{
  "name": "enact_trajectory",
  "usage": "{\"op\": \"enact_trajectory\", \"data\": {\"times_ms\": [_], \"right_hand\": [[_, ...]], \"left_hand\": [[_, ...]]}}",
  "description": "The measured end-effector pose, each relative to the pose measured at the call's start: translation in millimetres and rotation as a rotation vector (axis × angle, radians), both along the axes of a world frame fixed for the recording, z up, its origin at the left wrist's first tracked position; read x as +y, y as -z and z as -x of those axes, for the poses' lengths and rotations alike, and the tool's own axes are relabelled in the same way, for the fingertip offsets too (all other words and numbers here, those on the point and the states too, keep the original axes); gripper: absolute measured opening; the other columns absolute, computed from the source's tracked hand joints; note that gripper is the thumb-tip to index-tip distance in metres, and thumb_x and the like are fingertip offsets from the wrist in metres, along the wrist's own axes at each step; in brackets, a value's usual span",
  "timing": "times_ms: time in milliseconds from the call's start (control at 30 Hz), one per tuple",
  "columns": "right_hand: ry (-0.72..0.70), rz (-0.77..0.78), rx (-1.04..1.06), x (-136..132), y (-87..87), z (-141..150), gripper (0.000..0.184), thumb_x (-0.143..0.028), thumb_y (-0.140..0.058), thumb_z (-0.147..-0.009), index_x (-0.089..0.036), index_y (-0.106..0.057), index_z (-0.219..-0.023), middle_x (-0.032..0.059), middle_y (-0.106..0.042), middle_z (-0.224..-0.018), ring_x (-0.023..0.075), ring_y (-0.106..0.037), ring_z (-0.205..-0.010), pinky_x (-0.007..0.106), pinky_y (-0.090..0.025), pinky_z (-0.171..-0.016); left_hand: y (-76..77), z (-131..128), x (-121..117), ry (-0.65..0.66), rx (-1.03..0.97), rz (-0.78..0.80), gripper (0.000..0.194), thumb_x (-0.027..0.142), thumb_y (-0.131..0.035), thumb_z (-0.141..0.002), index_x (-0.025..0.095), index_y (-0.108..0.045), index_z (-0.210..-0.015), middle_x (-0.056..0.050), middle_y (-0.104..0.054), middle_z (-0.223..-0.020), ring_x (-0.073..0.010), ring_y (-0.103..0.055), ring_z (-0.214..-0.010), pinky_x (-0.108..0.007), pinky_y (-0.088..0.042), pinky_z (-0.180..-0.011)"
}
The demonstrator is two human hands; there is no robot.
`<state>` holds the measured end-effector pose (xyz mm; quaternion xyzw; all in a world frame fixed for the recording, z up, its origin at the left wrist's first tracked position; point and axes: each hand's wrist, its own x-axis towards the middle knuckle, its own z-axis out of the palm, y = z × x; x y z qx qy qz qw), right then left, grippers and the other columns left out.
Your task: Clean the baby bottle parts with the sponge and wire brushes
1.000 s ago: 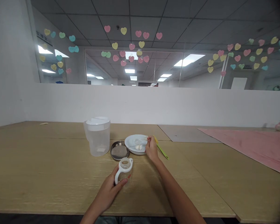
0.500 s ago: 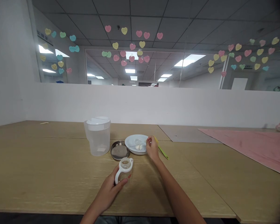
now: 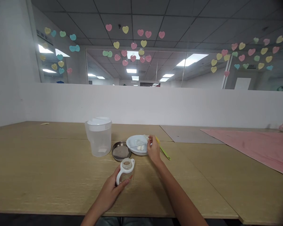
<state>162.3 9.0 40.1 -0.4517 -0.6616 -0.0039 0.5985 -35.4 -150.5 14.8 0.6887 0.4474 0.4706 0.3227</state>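
My left hand (image 3: pixel 111 190) is wrapped round a small clear bottle with a white handled collar (image 3: pixel 125 170), which stands upright and uncapped on the wooden table (image 3: pixel 49 166). My right hand (image 3: pixel 152 148) is closed in a pinch at the right rim of a white bowl (image 3: pixel 137 144), holding a thin utensil whose end reaches into the bowl. A few pale lumps lie in the bowl. A yellow and green tool (image 3: pixel 162 149) lies on the table just behind my right hand.
A clear plastic jug with a white lid (image 3: pixel 98 136) stands left of the bowl. A round metal dish (image 3: pixel 120 151) lies between jug and bowl. A pink cloth (image 3: pixel 257 144) covers the table's right side. A white partition (image 3: pixel 141 105) runs along the back.
My right hand has shifted very slightly at the bowl's rim. My left hand stays on the bottle.
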Motion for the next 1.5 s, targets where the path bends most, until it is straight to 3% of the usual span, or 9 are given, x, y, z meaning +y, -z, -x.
{"op": "enact_trajectory", "data": {"times_ms": [300, 633, 867, 1500], "right_hand": [[-0.016, 0.009, 0.108, -0.1, -2.7, 1.4, 0.015, -0.018, -0.043, -0.07, -0.019, -0.046, -0.084, -0.0006, -0.051, -0.067, 0.0132, -0.05, -0.058, 0.024, -0.041, -0.057], [-0.005, 0.044, 0.071, 1.7, 0.2, 0.8, 0.011, -0.016, -0.044, -0.059, -0.021, -0.036, -0.066, -0.0048, -0.042, -0.058, 0.0118, -0.041, -0.053, 0.023, -0.032, -0.053], [-0.006, 0.084, 0.067, 2.3, 0.7, 0.7, 0.009, -0.019, -0.041, -0.061, -0.022, -0.033, -0.061, -0.0057, -0.035, -0.054, 0.0119, -0.036, -0.051, 0.023, -0.029, -0.051], [-0.026, 0.088, 0.073, 8.3, 5.4, 0.2, 0.003, -0.022, -0.037, -0.066, -0.022, -0.035, -0.068, -0.0048, -0.038, -0.055, 0.0136, -0.039, -0.052, 0.024, -0.03, -0.053]], "left_hand": [[1.2, 1.6, 1.3, 0.005, 0.024, 0.018, 0.061, 0.042, -0.053, -0.08, 0.018, -0.035, -0.133, -0.007, -0.048, -0.13, -0.0243, -0.042, -0.12, -0.035, -0.029, -0.103], [-3.1, -1.5, -1.3, -0.007, 0.002, 0.013, 0.059, 0.04, -0.054, -0.078, 0.019, -0.039, -0.131, -0.006, -0.052, -0.127, -0.0241, -0.046, -0.117, -0.034, -0.032, -0.101], [-2.6, -0.9, -0.5, -0.008, 0.005, 0.019, 0.06, 0.04, -0.054, -0.078, 0.018, -0.038, -0.132, -0.007, -0.05, -0.129, -0.0244, -0.044, -0.118, -0.035, -0.03, -0.102], [-3.0, -1.0, -0.9, 0.001, 0.011, 0.015, 0.059, 0.039, -0.054, -0.079, 0.018, -0.037, -0.132, -0.007, -0.05, -0.128, -0.024, -0.045, -0.118, -0.034, -0.031, -0.102]]}}
